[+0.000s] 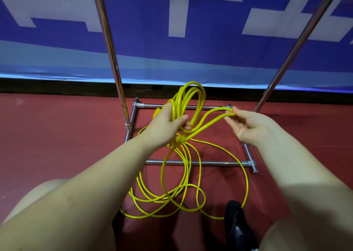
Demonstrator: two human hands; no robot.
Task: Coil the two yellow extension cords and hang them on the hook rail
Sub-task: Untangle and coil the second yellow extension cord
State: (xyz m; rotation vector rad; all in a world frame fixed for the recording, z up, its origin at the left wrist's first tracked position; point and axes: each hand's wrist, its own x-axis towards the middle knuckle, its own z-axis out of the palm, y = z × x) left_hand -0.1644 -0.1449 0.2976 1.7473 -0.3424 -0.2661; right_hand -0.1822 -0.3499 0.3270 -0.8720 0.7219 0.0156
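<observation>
Over the red floor, we are gripping the thin glossy yellow cord's gathered loops [188, 102] in our left hand [168, 123], while our right hand [246, 124] is pinching the next springy, light, slippery bend; slack is trailing below.

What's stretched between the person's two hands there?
In the head view, a doubled run of yellow cord spans from the coil gripped in the left hand to the right hand, which pinches its bend.

Red floor [57, 136]: chrome rack base [191, 163], loose yellow cord loops [172, 199].
</observation>
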